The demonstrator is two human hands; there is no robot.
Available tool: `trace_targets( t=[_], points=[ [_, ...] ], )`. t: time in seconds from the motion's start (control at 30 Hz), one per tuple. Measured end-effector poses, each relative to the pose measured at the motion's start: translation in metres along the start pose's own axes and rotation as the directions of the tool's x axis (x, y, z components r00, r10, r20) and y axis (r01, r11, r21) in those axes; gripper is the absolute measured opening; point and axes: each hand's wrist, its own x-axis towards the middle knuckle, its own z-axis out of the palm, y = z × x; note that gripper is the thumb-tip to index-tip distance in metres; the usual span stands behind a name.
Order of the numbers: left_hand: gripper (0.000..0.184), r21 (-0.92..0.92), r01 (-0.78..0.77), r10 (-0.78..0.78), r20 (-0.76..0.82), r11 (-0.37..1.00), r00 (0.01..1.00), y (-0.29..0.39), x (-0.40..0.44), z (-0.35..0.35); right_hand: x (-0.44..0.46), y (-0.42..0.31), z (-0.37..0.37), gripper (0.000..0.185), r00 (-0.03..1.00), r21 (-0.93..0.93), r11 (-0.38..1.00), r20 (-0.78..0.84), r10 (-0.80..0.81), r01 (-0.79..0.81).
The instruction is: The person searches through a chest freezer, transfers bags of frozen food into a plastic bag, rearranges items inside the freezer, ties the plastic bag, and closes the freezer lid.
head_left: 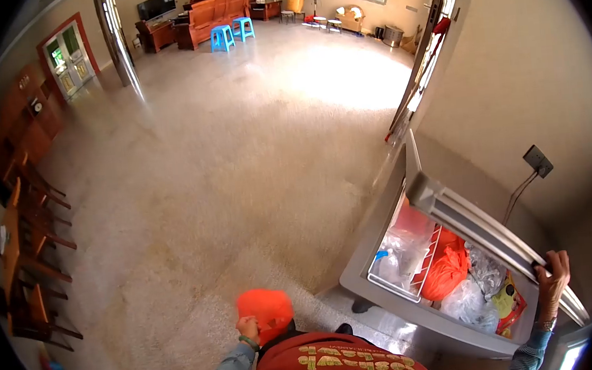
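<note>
My left hand (249, 328) is closed on a red plastic bag (264, 307) that hangs low in front of my body; what the bag contains is hidden. Over on the right, my right hand (555, 277) grips the edge of the raised lid (494, 228) of a chest freezer (388, 296). Inside the freezer are red plastic bags (449, 270), clear plastic bags (469, 303) and a yellow-and-red packet (508, 304). A white wire basket (410, 294) with clear bags and something pinkish hangs at the freezer's near left end.
Wooden chairs (41, 309) and a table line the left wall. Two blue stools (222, 38) stand by a wooden bench (217, 17) at the back. A doorway (425, 56) opens behind the freezer, and a wall socket (537, 160) with cables is beside it.
</note>
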Motion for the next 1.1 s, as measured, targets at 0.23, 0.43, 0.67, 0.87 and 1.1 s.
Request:
trace_targets(
  t=[0.23,0.43,0.67,0.87,1.1],
  points=[
    [0.008,0.103,0.06,-0.073,0.121,0.993,0.99,0.02,0.021,-0.005,-0.066,-0.026,0.02,0.05,0.944,0.003,0.98,0.266,-0.194,0.201],
    [0.009,0.192,0.034,-0.07,0.185,0.981,0.98,0.005,0.037,-0.02,-0.138,-0.021,0.084,0.088,0.791,-0.084,0.865,0.456,-0.407,0.494],
    [0.011,0.261,-0.035,0.006,0.113,0.965,0.994,-0.003,0.044,-0.055,-0.147,-0.051,0.116,0.085,0.786,0.028,0.973,0.585,-0.203,0.23],
    [0.011,0.093,0.158,-0.164,0.059,0.983,0.985,0.054,0.012,-0.029,-0.087,-0.072,0.122,0.037,0.715,0.287,0.958,0.667,-0.207,0.01],
    [0.006,-0.082,0.071,-0.072,-0.009,0.994,0.997,0.081,0.051,-0.022,-0.041,-0.131,0.199,0.028,0.83,0.466,0.88,0.454,-0.326,0.091]
  ],
)
